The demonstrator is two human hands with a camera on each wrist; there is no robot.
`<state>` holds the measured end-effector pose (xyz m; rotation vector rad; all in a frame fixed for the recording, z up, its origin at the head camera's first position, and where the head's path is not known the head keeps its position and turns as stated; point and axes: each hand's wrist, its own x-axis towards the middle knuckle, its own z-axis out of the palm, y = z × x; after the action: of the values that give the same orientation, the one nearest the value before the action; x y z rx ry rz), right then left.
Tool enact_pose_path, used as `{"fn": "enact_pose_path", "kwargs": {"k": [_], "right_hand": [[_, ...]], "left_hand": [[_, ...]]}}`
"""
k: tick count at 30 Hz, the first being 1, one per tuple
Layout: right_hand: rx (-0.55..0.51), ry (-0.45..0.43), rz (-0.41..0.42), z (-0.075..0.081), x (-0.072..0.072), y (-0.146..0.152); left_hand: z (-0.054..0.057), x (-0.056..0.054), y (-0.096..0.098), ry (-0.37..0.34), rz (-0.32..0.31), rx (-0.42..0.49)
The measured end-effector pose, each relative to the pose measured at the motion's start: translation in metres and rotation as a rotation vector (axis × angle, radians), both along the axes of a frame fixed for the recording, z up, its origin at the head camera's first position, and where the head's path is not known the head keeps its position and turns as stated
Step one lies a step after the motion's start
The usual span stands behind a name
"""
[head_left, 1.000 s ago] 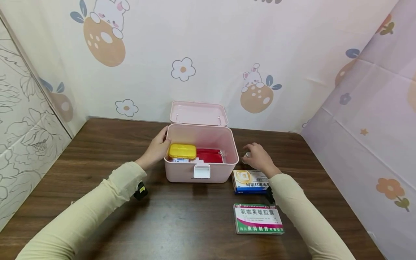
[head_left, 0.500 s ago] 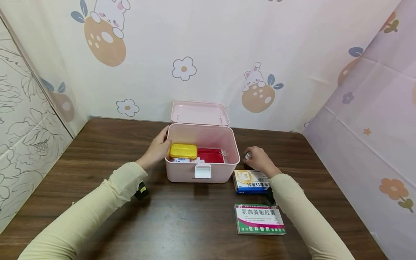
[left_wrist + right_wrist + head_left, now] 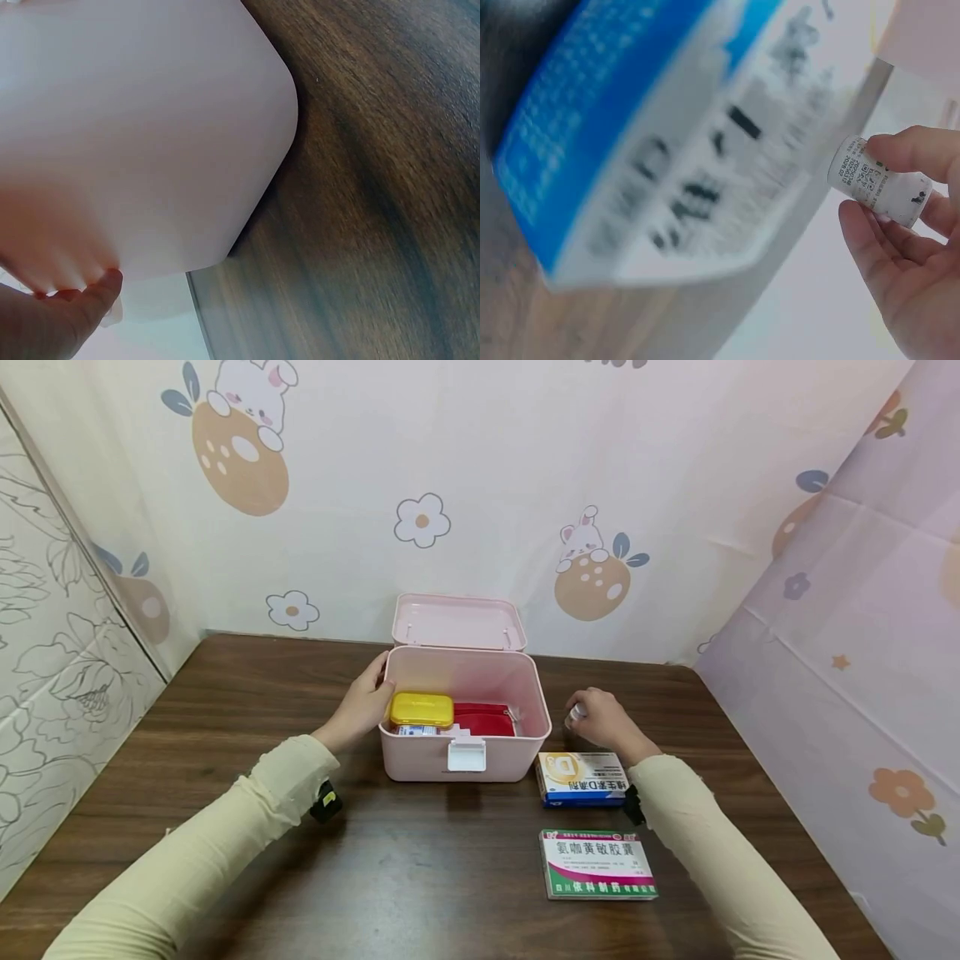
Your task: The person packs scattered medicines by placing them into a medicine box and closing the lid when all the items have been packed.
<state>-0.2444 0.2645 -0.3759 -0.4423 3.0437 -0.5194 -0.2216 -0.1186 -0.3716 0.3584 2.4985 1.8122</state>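
My left hand (image 3: 360,706) grips the left wall of a pink lidded storage box (image 3: 420,760), thumb over its rim. Its lid (image 3: 459,622) is swung back. Inside lie a yellow plastic case (image 3: 422,709), resting over a white-and-blue packet, and a red zip pouch (image 3: 483,719). Right of the box, my right hand (image 3: 604,723) pinches a small white bottle (image 3: 576,713) between thumb and fingers. In the right wrist view, printed text shows on the bottle's label (image 3: 859,171), and the bottle is tilted.
A blue-and-white D3 medicine box (image 3: 581,779) lies just below the right hand. Nearer on the wooden table (image 3: 420,877) is a green-and-pink medicine box (image 3: 597,866). A patterned curtain (image 3: 480,468) stands right behind the table.
The right hand's fingers have closed around the white bottle, and the hand has shifted slightly right. The left hand has stayed on the pink box.
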Motion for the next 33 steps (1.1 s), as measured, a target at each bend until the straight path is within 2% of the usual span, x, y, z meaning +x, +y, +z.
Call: {"fn": "enact_pose_path", "kwargs": {"k": [4,10,16,23,28,33], "right_hand": [[-0.006,-0.004,0.01,0.013,0.004,-0.001],[0.012,0.047,0.065,0.034,0.009,-0.007],[0.007,0.085,0.119,0.051,0.017,-0.017],[0.015,0.091,0.158,0.076,0.025,-0.034],[0.021,0.102,0.176,0.095,0.026,-0.044],[0.022,0.121,0.212,0.105,0.025,-0.054]], "left_hand": [[0.0,-0.001,0.0,0.0,-0.003,0.005],[-0.001,-0.002,-0.001,-0.004,-0.004,0.001],[-0.001,-0.002,-0.002,0.0,-0.008,0.003],[-0.001,-0.002,-0.001,-0.012,-0.014,0.013],[0.0,-0.001,-0.001,-0.005,-0.016,0.014],[0.0,-0.001,-0.001,-0.006,-0.014,0.007]]}}
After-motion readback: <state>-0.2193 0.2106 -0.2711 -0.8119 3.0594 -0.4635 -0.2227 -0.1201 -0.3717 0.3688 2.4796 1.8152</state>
